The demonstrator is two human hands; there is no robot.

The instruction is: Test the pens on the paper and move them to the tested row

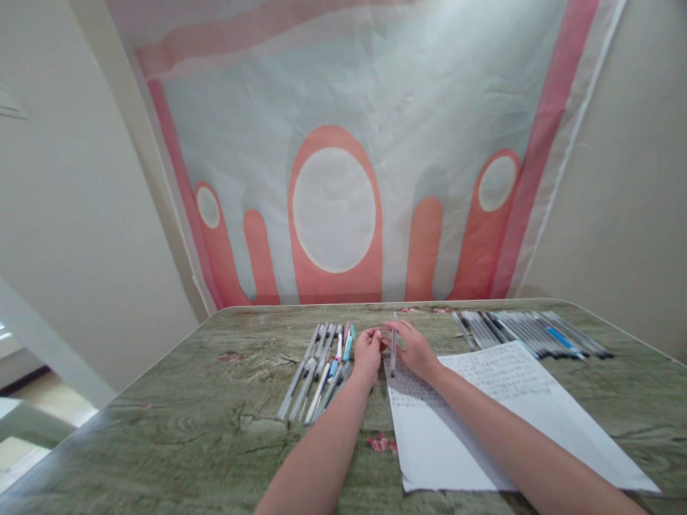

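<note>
Two groups of pens lie out, left of and beyond the partly written paper; over its far-left corner, the right hand grips another pen. I cannot tell the left hand's grip.

So the right hand has a clear pen over the paper. Pens lie left of the left hand on the desk.
</note>
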